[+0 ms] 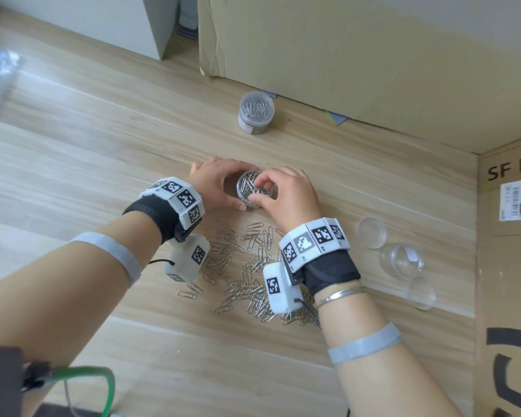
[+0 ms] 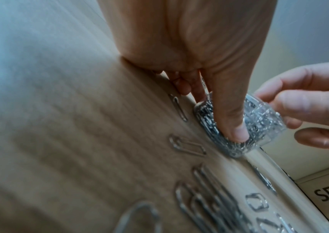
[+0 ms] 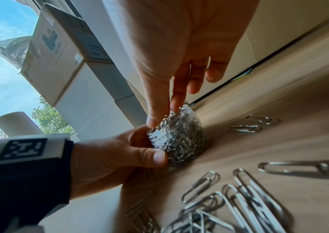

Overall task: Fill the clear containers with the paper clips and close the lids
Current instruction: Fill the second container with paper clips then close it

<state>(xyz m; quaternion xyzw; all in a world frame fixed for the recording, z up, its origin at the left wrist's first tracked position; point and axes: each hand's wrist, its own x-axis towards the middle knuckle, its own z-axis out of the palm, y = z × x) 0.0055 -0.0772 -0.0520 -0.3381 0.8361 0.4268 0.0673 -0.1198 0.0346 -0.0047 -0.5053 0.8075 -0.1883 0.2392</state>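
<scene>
The clear container (image 1: pixel 252 190) I'm working on stands on the wooden table (image 1: pixel 88 152), in the middle, just beyond the loose heap of paper clips (image 1: pixel 247 275). It is packed to the brim and has no lid on. My left hand (image 1: pixel 215 185) wraps its left side, thumb against the near wall, so it won't skid or tip while I work on top. My right hand (image 1: pixel 286 194) comes in from the right with thumb and fingertips bent down onto the mouth, touching the topmost clips; I judge I'm tucking or pressing them below the rim so a lid can seat. Whether those fingers actually pinch a clip, I cannot tell.

Farther away, near the big cardboard box (image 1: pixel 358 61), stands a second container (image 1: pixel 256 115), also full of clips and, by the look of it, already capped. Off to the right, beside the printed carton (image 1: pixel 512 266), I've parked the spares within reach: an empty clear container (image 1: pixel 401 260) lying between two loose lids (image 1: pixel 371 232), the nearer one (image 1: pixel 420 292) closest to me. So one more tub waits after this.
</scene>
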